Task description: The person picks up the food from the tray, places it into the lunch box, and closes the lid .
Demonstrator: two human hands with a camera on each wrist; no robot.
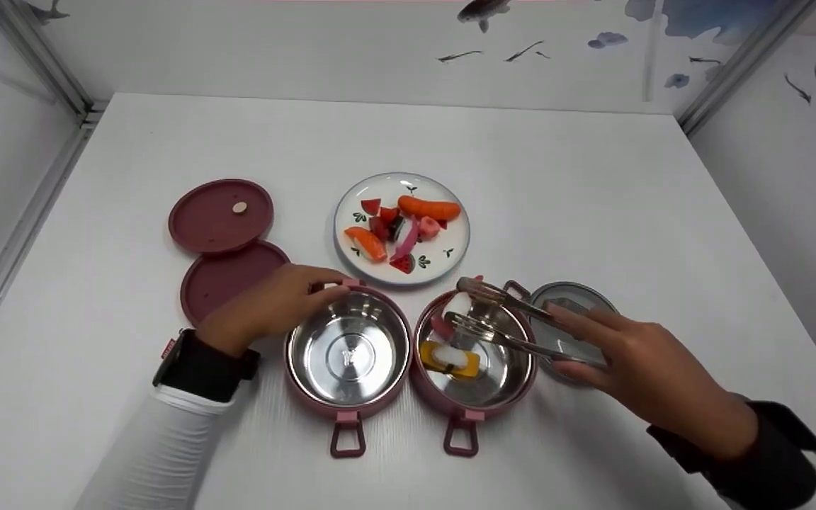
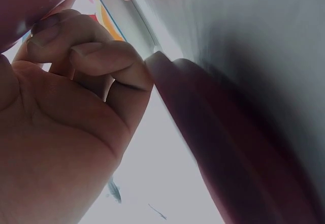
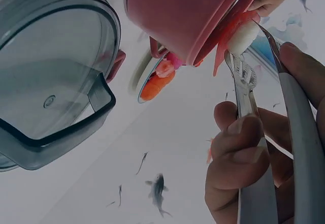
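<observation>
My left hand (image 1: pixel 282 306) grips the far handle (image 1: pixel 353 282) of the left pink pot (image 1: pixel 351 386), whose steel inside is bare. In my right hand (image 1: pixel 652 361) I hold metal tongs (image 1: pixel 480 289), which reach over the right pink pot (image 1: pixel 438 401). Between the tongs' tips is a piece of sushi (image 3: pixel 242 40), white rice with a red topping, at that pot's far rim. Inside the right pot lies another sushi piece (image 1: pixel 474 366) with yellow topping and white rice.
Behind the pots a white plate (image 1: pixel 383 185) holds a sausage (image 1: pixel 429 208), orange-topped sushi (image 1: pixel 367 244) and watermelon pieces. Two burgundy lids (image 1: pixel 199 219) overlap at left, a small beige disc (image 1: pixel 239 207) on one. A clear lid (image 3: pixel 56 46) lies right of the pots.
</observation>
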